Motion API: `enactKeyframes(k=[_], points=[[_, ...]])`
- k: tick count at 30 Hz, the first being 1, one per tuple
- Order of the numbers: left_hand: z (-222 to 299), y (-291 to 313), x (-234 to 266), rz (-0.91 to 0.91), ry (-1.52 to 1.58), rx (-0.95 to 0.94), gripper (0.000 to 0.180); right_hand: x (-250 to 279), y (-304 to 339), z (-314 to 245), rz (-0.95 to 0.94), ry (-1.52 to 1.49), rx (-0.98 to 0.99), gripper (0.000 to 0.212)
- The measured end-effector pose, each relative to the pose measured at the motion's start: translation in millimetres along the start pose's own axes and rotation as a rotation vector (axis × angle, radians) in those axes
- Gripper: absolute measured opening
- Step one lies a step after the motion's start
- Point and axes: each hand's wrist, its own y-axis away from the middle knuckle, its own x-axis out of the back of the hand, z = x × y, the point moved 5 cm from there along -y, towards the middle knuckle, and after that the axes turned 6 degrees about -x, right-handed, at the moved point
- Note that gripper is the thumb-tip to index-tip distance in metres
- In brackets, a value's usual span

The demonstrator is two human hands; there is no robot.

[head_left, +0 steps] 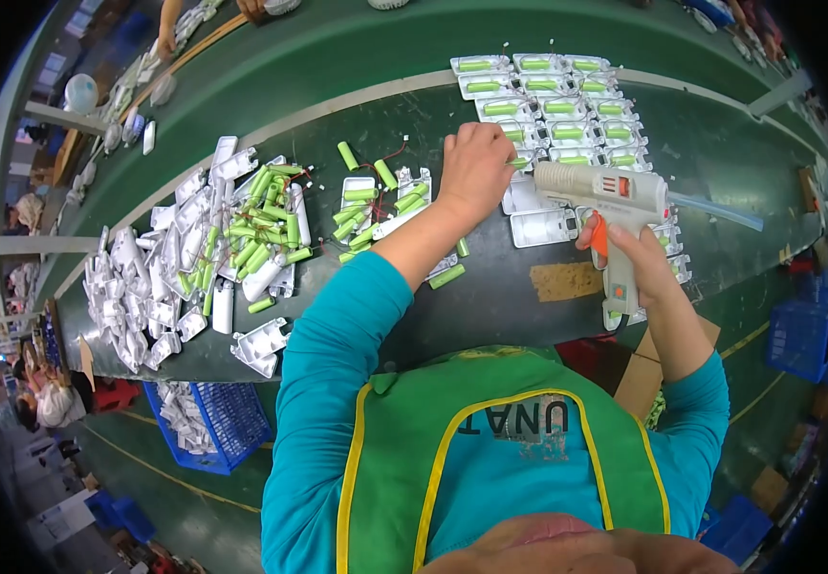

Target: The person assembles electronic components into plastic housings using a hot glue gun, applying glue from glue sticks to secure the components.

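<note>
My right hand [651, 270] is wrapped round the handle of a white hot glue gun [591, 184], fingers at its orange trigger. Its nozzle end points left, and a translucent glue stick [720, 210] sticks out behind. My left hand [476, 174] is closed, its fingertips on a green cylindrical battery [519, 163] in a white plastic shell, just beyond the nozzle end. The fingers partly hide that battery. Rows of white shells [567, 110] with green batteries in them stand beyond both hands. Nearer me lies a white shell [542, 229] with no battery visible in it.
Left on the dark table [357, 316] lie a heap of white shells [132, 297] and a pile of green batteries [266, 215] with thin wires. A brown patch [565, 281] is near the front edge. Below left stands a blue crate [232, 426] of white parts. Another person's hand [167, 38] shows far left.
</note>
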Motion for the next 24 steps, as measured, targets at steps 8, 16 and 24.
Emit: enactKeyframes(k=[8,16,24], points=[[-3,-1,-3,-0.03,-0.019,0.055,0.01,-5,-5,-4,0.031,0.019,0.034,0.038],[-4,-1,-5,0.008,-0.014,0.058,0.005,-8,-15,-6,0.119,0.06,0.022,0.036],[-4,-1,-2,-0.062,-0.041,0.081,0.011,-11,-5,-11,0.07,0.049,0.036,0.033]])
